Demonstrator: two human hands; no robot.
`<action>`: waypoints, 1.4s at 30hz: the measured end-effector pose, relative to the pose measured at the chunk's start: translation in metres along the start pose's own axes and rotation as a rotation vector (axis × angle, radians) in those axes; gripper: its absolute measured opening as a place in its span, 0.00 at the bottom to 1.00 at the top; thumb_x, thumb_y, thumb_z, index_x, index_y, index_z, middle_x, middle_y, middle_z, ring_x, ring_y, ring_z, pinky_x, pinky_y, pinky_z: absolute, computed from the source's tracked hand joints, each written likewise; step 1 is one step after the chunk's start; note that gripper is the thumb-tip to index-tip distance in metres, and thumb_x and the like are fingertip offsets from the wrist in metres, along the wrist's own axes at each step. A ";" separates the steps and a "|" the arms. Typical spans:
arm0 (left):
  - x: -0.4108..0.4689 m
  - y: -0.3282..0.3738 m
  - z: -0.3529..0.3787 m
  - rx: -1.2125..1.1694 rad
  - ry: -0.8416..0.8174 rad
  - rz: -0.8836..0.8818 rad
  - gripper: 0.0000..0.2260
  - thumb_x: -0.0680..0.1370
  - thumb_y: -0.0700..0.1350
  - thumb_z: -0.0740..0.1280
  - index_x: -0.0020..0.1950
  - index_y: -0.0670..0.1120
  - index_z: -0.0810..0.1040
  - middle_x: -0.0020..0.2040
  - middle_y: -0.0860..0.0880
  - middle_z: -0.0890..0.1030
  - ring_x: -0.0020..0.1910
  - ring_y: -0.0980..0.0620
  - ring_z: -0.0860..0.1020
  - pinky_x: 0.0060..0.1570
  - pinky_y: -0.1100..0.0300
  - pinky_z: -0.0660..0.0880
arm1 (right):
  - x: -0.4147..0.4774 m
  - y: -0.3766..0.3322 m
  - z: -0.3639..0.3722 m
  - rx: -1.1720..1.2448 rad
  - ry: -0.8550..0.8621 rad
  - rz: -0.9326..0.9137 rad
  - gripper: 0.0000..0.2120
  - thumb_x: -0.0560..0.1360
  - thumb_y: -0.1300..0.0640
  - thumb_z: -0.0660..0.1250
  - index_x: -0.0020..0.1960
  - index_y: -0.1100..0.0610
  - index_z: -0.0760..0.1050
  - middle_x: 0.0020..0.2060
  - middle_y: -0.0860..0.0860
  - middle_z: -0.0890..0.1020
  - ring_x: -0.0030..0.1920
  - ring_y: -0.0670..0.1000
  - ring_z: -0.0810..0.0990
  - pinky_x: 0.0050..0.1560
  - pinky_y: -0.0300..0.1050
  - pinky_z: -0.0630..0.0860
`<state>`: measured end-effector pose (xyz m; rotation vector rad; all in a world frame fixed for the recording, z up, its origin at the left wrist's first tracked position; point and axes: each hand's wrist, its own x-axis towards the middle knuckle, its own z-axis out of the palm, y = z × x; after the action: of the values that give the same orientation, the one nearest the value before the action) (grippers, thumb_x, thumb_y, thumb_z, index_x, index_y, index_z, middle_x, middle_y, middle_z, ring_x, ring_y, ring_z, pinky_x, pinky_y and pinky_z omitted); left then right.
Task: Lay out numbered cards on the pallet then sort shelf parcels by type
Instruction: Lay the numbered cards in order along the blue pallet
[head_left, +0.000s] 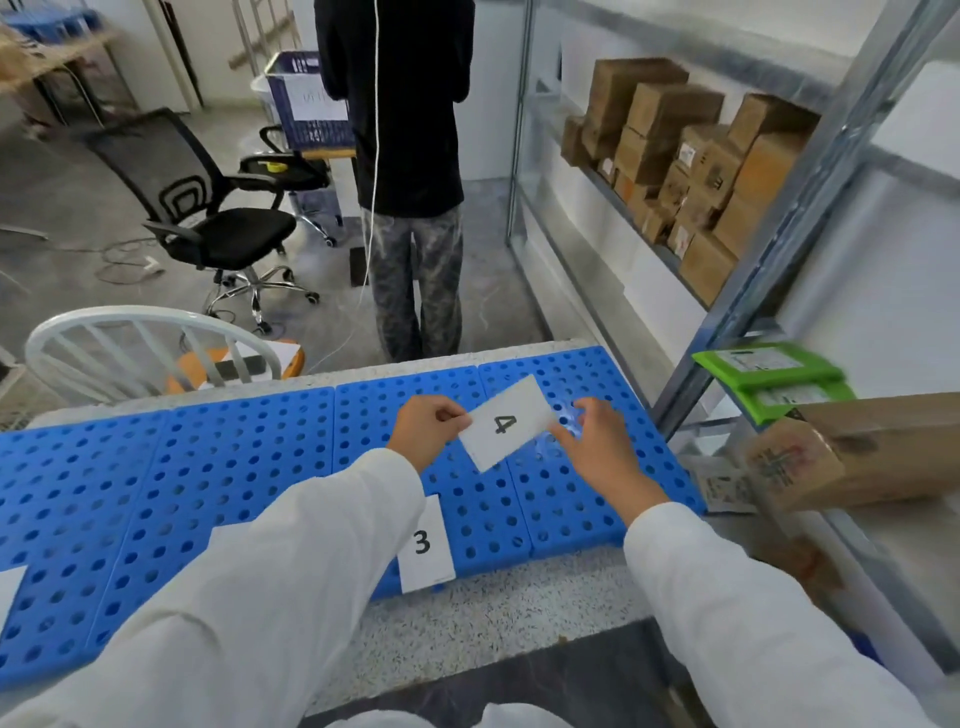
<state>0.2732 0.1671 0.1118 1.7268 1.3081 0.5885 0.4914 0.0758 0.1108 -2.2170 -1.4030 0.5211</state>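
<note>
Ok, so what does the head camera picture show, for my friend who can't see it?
A left hand pinches a white card marked 4 over a blue holed pallet, while the right hand touches its other edge. A card marked 3 lies at the pallet's near edge, and brown boxes sit on a shelf to the right.

Place: a small storeroom or parcel depot, it seems to me.
Rack: a metal shelf rack (745, 322) at my right, with brown cardboard parcels (670, 156) stacked on it.
Lower shelf: green mailer bags (769, 371) and one long carton (883, 447).
Pallet: a blue plastic pallet (208, 457) with holes; card 3 (425, 543) lies on it, and my left hand (423, 431) pinches card 4 (506, 428).
Behind: an office chair (208, 208) and a blue crate (306, 104).
</note>
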 end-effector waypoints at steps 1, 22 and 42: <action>0.002 0.000 -0.001 -0.052 0.037 -0.032 0.05 0.76 0.44 0.70 0.46 0.43 0.83 0.42 0.45 0.83 0.39 0.51 0.80 0.41 0.57 0.79 | 0.000 0.003 -0.004 0.121 0.017 0.074 0.25 0.77 0.45 0.65 0.67 0.59 0.66 0.58 0.56 0.74 0.57 0.56 0.74 0.55 0.53 0.75; -0.002 0.014 0.034 -0.439 0.046 -0.277 0.12 0.82 0.43 0.61 0.50 0.38 0.81 0.43 0.44 0.82 0.40 0.52 0.79 0.42 0.64 0.78 | -0.002 0.076 0.009 0.365 -0.062 0.310 0.09 0.77 0.56 0.67 0.46 0.61 0.71 0.43 0.55 0.78 0.43 0.55 0.78 0.47 0.55 0.77; -0.009 0.005 0.039 -0.284 -0.005 -0.266 0.11 0.82 0.41 0.61 0.50 0.37 0.82 0.45 0.43 0.82 0.41 0.51 0.79 0.45 0.63 0.78 | -0.033 0.142 0.053 0.251 -0.163 0.516 0.19 0.80 0.57 0.59 0.68 0.64 0.67 0.63 0.60 0.75 0.59 0.60 0.75 0.50 0.45 0.70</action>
<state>0.3037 0.1446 0.0972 1.2989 1.3512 0.5828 0.5537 0.0019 -0.0109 -2.3548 -0.7639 1.0115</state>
